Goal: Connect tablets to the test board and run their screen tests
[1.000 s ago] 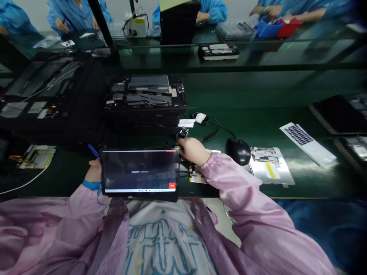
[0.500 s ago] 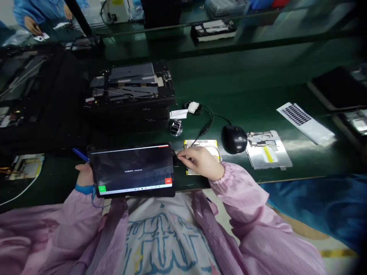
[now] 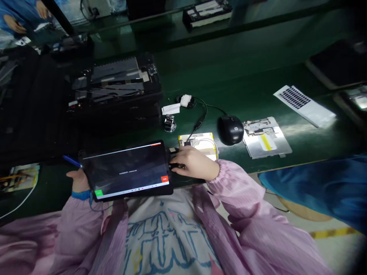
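Observation:
A tablet [image 3: 126,172] with a lit dark screen, a green box and red boxes in its corners, is tilted at the bench's front edge. My left hand [image 3: 80,181] supports its left side; the thumb shows and the other fingers are hidden beneath. At the tablet's right edge, my right hand [image 3: 193,163] has its fingers closed on a small black cable plug [image 3: 177,165]. Whether the plug sits in the tablet's port I cannot tell. Behind this hand lies a silver and yellow battery pack [image 3: 210,142] with a white cable, partly covered.
A black mouse [image 3: 231,130], a metal plate with a circuit board [image 3: 268,139] and a label sheet [image 3: 304,105] lie to the right. Opened tablets are stacked [image 3: 114,88] at the back left. A small metal counter [image 3: 170,123] stands midway. Across the bench is a co-worker's hand [image 3: 14,25].
My right hand's fingers have shifted slightly at the tablet's right edge, and more of the black plug shows. The view has moved, so the bench things appear higher and farther left.

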`<state>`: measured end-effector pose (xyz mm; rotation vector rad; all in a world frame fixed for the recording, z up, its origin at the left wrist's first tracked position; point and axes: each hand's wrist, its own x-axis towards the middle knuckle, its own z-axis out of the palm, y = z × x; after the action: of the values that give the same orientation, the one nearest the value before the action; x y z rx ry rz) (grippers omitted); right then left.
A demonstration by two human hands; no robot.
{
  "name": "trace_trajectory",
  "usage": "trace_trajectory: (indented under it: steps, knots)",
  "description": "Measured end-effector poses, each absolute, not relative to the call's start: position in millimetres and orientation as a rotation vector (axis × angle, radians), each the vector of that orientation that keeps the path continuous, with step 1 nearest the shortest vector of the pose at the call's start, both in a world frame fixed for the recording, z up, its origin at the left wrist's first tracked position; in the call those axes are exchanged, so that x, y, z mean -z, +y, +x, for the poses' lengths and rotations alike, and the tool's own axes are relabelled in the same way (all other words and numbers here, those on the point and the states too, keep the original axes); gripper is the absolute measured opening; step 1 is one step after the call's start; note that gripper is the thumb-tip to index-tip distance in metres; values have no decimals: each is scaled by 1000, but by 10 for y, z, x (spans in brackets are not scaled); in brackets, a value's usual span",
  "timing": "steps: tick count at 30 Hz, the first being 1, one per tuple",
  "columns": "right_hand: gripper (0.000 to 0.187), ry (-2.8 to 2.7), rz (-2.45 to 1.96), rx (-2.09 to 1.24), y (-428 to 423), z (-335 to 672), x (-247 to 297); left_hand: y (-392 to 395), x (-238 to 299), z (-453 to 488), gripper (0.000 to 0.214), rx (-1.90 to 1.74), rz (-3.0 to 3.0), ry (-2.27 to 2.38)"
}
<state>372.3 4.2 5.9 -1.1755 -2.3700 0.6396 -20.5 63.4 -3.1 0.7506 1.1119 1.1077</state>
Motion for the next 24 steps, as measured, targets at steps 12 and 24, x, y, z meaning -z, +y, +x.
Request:
trace_trajectory:
  steps: [12, 24]
  knots:
    - [8, -2249, -1390, -464, -118, 3647, 76, 624, -108, -27, 88, -1087, 1052, 1201]
    - [12, -1950, -1227, -382, -177, 3553, 148, 625, -136, 22, 83, -1149, 1084, 1187]
